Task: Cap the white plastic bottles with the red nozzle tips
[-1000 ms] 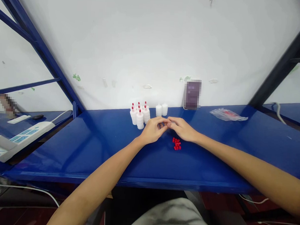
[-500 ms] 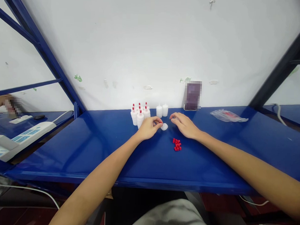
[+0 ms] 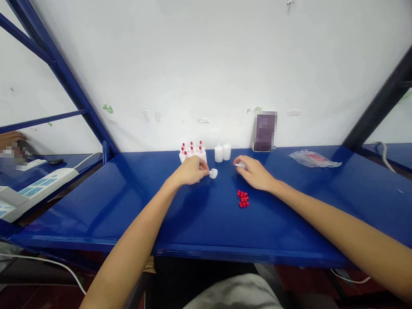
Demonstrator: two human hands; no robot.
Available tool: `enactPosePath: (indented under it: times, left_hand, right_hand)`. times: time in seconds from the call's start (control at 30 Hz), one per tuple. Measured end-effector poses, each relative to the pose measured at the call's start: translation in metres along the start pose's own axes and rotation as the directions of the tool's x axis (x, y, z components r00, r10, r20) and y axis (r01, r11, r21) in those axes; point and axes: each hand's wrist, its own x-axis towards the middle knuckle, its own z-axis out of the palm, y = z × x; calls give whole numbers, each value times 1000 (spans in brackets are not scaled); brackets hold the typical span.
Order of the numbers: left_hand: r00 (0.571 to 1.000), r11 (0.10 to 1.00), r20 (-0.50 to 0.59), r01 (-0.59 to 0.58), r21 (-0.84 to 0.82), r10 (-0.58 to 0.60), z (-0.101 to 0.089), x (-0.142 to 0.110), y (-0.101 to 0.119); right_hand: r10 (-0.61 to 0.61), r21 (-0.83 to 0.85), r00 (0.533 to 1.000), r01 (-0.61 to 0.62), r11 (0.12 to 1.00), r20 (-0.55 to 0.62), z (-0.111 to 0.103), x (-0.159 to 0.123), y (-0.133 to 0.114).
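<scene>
My left hand [image 3: 194, 170] is closed in a pinch on the narrow end of a small white piece [image 3: 213, 173], whose wide round end points right; whether it is a whole bottle or a nozzle top I cannot tell. Just behind that hand stands a cluster of white bottles [image 3: 202, 155] with red tips, partly hidden by it. My right hand [image 3: 255, 171] is closed around a white object with a pointed end [image 3: 240, 165], mostly hidden by the fingers. Several small red caps [image 3: 244, 199] lie loose on the blue table [image 3: 203, 222] between my forearms.
Two white bottles [image 3: 223, 152] without red tips stand near the wall. A phone-like device [image 3: 264, 132] leans there, right of them. A clear plastic bag [image 3: 314, 159] with something red lies farther right. Past the blue frame at left are a power strip [image 3: 42, 184] and another person's hand [image 3: 6, 141].
My left hand has moved left with the white piece, now covering more of the red-tipped bottles. In my right hand, the white pointed end shows more clearly; that hand has hardly moved.
</scene>
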Motion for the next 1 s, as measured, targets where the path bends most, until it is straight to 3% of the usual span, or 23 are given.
enactPosePath:
  times: [0.2,0.43,0.53,0.7,0.8,0.9,1.0]
  left_hand:
    - [992,969,-120,-10,246,41,-14,-7,0]
    - [988,908,-153,55,416,10,-2,-8,0]
    - [985,909,-170,36,414,38,0,-12,6]
    - [999,973,9,-53,224,53,0,-20,19]
    - [987,973,-7,-155,172,158,4,-20,24]
    - [933,940,-154,-302,160,326,12,-16,27]
    - [807,865,-319,-491,108,498,26,-10,27]
  right_hand:
    - [-1,-15,999,2,1000,35,1,0,-1]
    - [21,-6,999,-21,1000,45,-1,-1,-9]
    - [27,5,998,-27,1000,54,-2,-1,-12]
    - [-31,35,999,29,999,41,-3,-2,-16]
    - [-68,66,996,64,996,56,-4,-3,-22]
    - [-74,127,992,61,990,98,-5,-5,-29]
    - [-91,230,989,62,971,119,-5,-7,-34]
